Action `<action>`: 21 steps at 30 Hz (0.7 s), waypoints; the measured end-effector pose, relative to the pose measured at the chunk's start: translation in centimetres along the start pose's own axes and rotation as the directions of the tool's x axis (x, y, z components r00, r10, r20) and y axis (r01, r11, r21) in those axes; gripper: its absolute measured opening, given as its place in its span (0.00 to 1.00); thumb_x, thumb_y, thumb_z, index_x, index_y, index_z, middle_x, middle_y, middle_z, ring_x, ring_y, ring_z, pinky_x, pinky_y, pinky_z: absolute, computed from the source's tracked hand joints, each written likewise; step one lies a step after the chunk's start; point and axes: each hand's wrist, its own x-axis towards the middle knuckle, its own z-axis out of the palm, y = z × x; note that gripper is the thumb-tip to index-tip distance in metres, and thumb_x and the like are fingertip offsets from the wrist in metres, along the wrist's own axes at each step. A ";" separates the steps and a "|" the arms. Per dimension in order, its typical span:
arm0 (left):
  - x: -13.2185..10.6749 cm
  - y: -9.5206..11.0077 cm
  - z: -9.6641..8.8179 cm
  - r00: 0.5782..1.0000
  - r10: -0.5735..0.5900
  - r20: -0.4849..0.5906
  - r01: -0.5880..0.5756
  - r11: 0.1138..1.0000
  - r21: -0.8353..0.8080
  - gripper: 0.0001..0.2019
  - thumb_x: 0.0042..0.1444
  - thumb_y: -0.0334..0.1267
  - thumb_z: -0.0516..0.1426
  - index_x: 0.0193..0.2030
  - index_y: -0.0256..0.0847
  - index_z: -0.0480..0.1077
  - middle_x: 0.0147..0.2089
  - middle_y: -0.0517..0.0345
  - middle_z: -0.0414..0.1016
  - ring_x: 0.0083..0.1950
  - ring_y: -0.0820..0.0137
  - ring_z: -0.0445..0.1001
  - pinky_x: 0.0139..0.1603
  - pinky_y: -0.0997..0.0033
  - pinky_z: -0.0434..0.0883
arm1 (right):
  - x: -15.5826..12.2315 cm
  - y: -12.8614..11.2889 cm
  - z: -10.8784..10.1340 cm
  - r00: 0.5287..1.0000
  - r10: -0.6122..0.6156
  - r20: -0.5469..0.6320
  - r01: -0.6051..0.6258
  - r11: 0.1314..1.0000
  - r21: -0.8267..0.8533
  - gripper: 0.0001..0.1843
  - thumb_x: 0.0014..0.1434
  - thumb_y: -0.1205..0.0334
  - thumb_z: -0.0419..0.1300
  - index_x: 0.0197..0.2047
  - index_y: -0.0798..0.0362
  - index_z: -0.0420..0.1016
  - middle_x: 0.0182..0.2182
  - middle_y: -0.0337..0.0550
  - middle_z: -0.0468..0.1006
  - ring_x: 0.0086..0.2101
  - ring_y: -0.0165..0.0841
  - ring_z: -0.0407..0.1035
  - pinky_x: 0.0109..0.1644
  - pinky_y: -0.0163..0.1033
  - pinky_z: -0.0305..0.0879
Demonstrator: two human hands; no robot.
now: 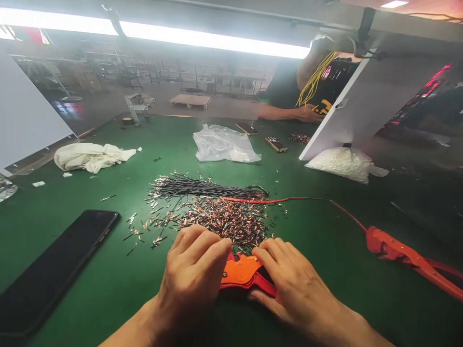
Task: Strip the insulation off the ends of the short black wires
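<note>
My left hand [193, 270] and my right hand [289, 279] lie close together at the near edge of a green table [108, 284], fingers curled over an orange and red hand tool [242, 273] that rests between them. Both hands touch the tool; whether either grips it is partly hidden. Just beyond the fingertips lies a heap of short stripped wire pieces with copper ends [224, 219]. Behind it a bundle of black wires [206, 188] lies flat, with a red wire [289, 199] running right.
A black phone [58, 262] lies at the near left. A second red tool [408, 258] sits at the right. A white cloth [88, 156], a clear plastic bag [222, 144], a bag of white parts [343, 164] and two phones lie farther back. Another person [307, 113] works opposite.
</note>
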 end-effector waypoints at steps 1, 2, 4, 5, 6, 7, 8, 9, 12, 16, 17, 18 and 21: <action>-0.2 0.0 0.2 1.000 0.009 0.018 -0.009 1.000 0.000 0.11 0.56 0.23 0.57 0.42 0.42 0.71 0.32 0.59 0.77 0.35 0.70 0.68 0.42 0.68 0.66 | 0.0 -0.1 0.1 1.000 -0.013 -0.008 0.013 1.000 -0.001 0.27 0.50 0.55 0.71 0.49 0.57 0.70 0.42 0.51 0.74 0.39 0.46 0.66 0.42 0.51 0.66; -0.3 -0.1 0.3 0.999 0.021 0.033 -0.021 1.000 0.000 0.12 0.56 0.22 0.56 0.42 0.42 0.70 0.32 0.59 0.77 0.36 0.69 0.68 0.42 0.68 0.66 | 0.0 -0.2 0.1 1.000 -0.013 -0.022 0.013 1.000 0.007 0.27 0.51 0.53 0.70 0.50 0.57 0.70 0.42 0.51 0.74 0.39 0.46 0.66 0.42 0.52 0.66; -0.4 -0.2 0.4 0.998 0.049 0.049 -0.050 0.999 0.019 0.13 0.56 0.21 0.55 0.43 0.41 0.70 0.33 0.58 0.77 0.37 0.69 0.68 0.43 0.68 0.66 | 0.1 -0.2 0.0 0.997 0.003 -0.073 0.002 0.997 0.072 0.27 0.55 0.51 0.67 0.52 0.57 0.68 0.43 0.52 0.74 0.41 0.46 0.67 0.45 0.54 0.64; -0.4 -0.2 0.4 0.997 0.065 0.049 -0.067 0.997 0.038 0.13 0.56 0.21 0.55 0.44 0.41 0.70 0.33 0.58 0.77 0.38 0.68 0.68 0.43 0.68 0.65 | 0.3 -0.1 -0.1 0.994 0.021 -0.109 -0.006 0.991 0.133 0.27 0.57 0.51 0.65 0.54 0.57 0.66 0.44 0.52 0.74 0.42 0.46 0.67 0.47 0.55 0.64; -0.3 -0.2 0.4 0.995 0.082 0.048 -0.084 0.995 0.058 0.13 0.55 0.21 0.55 0.43 0.41 0.71 0.33 0.59 0.77 0.38 0.68 0.69 0.44 0.68 0.65 | 0.4 -0.1 -0.2 0.987 0.048 -0.154 -0.015 0.978 0.209 0.25 0.59 0.53 0.63 0.56 0.56 0.65 0.44 0.52 0.74 0.44 0.46 0.67 0.49 0.55 0.63; -0.3 -0.2 0.3 0.994 0.100 0.048 -0.103 0.991 0.080 0.13 0.55 0.21 0.56 0.43 0.41 0.71 0.32 0.59 0.77 0.38 0.68 0.69 0.44 0.68 0.65 | 0.6 0.0 -0.4 0.975 0.079 -0.208 -0.017 0.958 0.285 0.23 0.61 0.55 0.60 0.57 0.55 0.64 0.44 0.50 0.75 0.45 0.45 0.67 0.50 0.54 0.62; -0.2 -0.2 0.3 0.992 0.119 0.051 -0.124 0.987 0.102 0.12 0.54 0.22 0.56 0.42 0.40 0.71 0.32 0.59 0.78 0.38 0.68 0.70 0.45 0.67 0.64 | 0.8 0.0 -0.5 0.959 0.109 -0.263 -0.012 0.938 0.348 0.21 0.62 0.58 0.58 0.57 0.53 0.64 0.43 0.48 0.75 0.44 0.43 0.68 0.52 0.54 0.61; -0.2 -0.1 0.3 0.988 0.143 0.056 -0.149 0.981 0.121 0.12 0.53 0.22 0.57 0.42 0.39 0.72 0.31 0.58 0.78 0.37 0.67 0.71 0.46 0.67 0.64 | 1.0 0.1 -0.6 0.941 0.131 -0.312 0.001 0.921 0.391 0.18 0.62 0.61 0.57 0.56 0.52 0.64 0.40 0.46 0.76 0.43 0.41 0.69 0.53 0.54 0.60; -0.2 0.3 0.3 0.974 0.203 0.101 -0.217 0.964 0.154 0.11 0.52 0.22 0.58 0.42 0.38 0.73 0.32 0.56 0.79 0.37 0.67 0.71 0.48 0.65 0.64 | 1.4 0.0 -0.9 0.903 0.127 -0.410 0.058 0.911 0.408 0.13 0.61 0.69 0.56 0.49 0.49 0.69 0.33 0.38 0.78 0.35 0.34 0.72 0.57 0.54 0.55; -0.4 0.8 0.4 0.967 0.219 0.129 -0.238 0.958 0.158 0.12 0.53 0.23 0.58 0.43 0.38 0.73 0.33 0.56 0.79 0.39 0.65 0.72 0.50 0.63 0.64 | 1.6 -0.2 -0.8 0.897 0.091 -0.433 0.092 0.919 0.384 0.08 0.59 0.72 0.56 0.39 0.50 0.72 0.27 0.35 0.77 0.27 0.30 0.70 0.55 0.52 0.57; -0.5 0.9 0.5 0.967 0.224 0.125 -0.242 0.957 0.158 0.12 0.53 0.23 0.57 0.43 0.38 0.73 0.33 0.55 0.79 0.39 0.65 0.72 0.51 0.63 0.64 | 1.6 -0.3 -0.8 0.899 0.081 -0.431 0.096 0.922 0.374 0.08 0.59 0.73 0.56 0.38 0.50 0.72 0.27 0.35 0.77 0.26 0.29 0.70 0.54 0.51 0.58; -0.5 1.0 0.5 0.966 0.228 0.122 -0.246 0.956 0.160 0.12 0.53 0.23 0.57 0.43 0.39 0.73 0.33 0.55 0.79 0.40 0.65 0.72 0.51 0.63 0.63 | 1.6 -0.3 -0.7 0.901 0.071 -0.428 0.097 0.929 0.357 0.08 0.58 0.73 0.56 0.37 0.51 0.72 0.26 0.35 0.77 0.26 0.29 0.69 0.54 0.51 0.58; -0.8 1.2 1.0 0.965 0.237 0.110 -0.252 0.955 0.159 0.11 0.55 0.24 0.55 0.42 0.39 0.73 0.33 0.57 0.79 0.42 0.65 0.71 0.54 0.62 0.63 | 1.7 -0.5 -0.5 0.899 0.036 -0.437 0.090 0.960 0.265 0.08 0.58 0.74 0.55 0.36 0.52 0.72 0.25 0.35 0.76 0.26 0.29 0.68 0.53 0.49 0.57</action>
